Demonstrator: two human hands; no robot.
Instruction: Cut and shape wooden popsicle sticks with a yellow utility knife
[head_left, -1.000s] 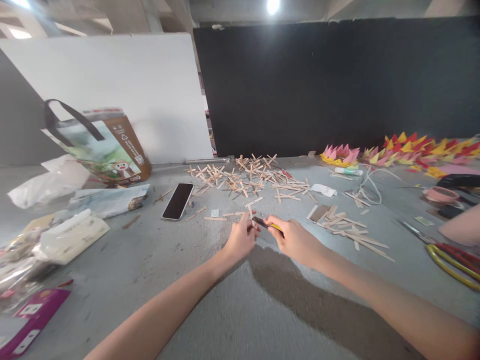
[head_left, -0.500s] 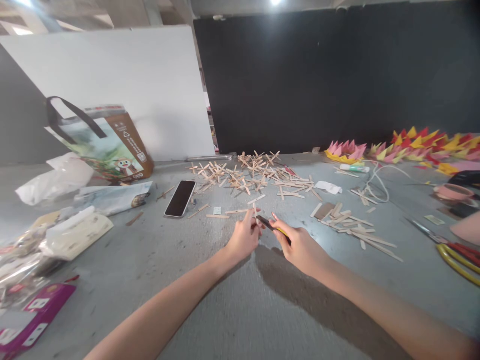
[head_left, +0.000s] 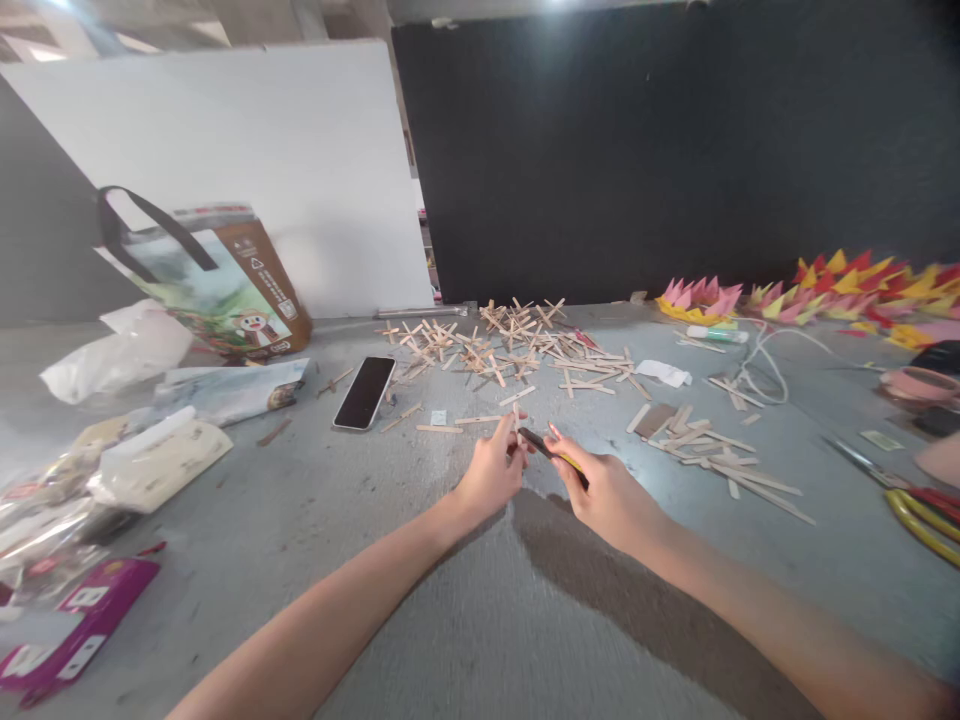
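My left hand [head_left: 495,458] is closed on a thin wooden craft stick [head_left: 516,418], which stands up between the fingertips. My right hand [head_left: 611,495] grips a black and yellow utility knife [head_left: 564,458]. Its dark front end points left and meets the stick at my left fingers; the blade itself is too small to make out. Just beyond my hands, loose craft sticks [head_left: 480,420] lie flat on the grey table [head_left: 420,640]. Farther back is a heap of sticks joined into crosses [head_left: 499,350].
A phone [head_left: 365,393] lies left of the heap, near a carry bag [head_left: 255,290] and plastic packets [head_left: 161,455]. More sticks [head_left: 712,450], a glue stick [head_left: 716,334], scissors [head_left: 911,505] and paper petals [head_left: 862,285] are on the right. Part of another person's arm [head_left: 941,460] shows at the right edge.
The camera view has shifted slightly, so everything sits a little farther right in the picture. Both hands keep nearly the same pose, with the stick and knife still together.
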